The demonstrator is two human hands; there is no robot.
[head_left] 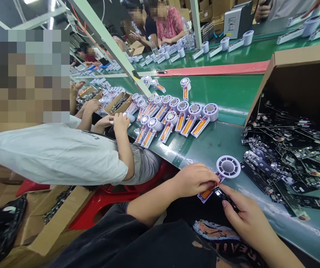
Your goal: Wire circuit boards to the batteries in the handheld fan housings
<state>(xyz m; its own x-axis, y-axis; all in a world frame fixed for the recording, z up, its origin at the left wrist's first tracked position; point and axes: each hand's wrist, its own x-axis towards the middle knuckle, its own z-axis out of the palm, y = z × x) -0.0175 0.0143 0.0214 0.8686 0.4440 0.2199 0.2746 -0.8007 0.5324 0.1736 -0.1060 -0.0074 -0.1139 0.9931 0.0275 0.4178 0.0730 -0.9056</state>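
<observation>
We have one handheld fan (228, 166) in work at the near edge of the desk (223, 143), its handle open, orange part exposed. Our left hand (197, 180) is pinched on it at the neck, beside the red wires; our right hand (240, 212) is clamped on a dark circuit board (219, 192), which we judge not yet seated. The grouped fans (195, 108) farther left also show orange in open handles; whether boards are fitted there, we cannot tell. Many loose boards (282, 160) spill from a cardboard box (299, 54) at right. The green desk shines under the lights; a co-worker in a white shirt (59, 152) sits left of us, with more people at the far side.
</observation>
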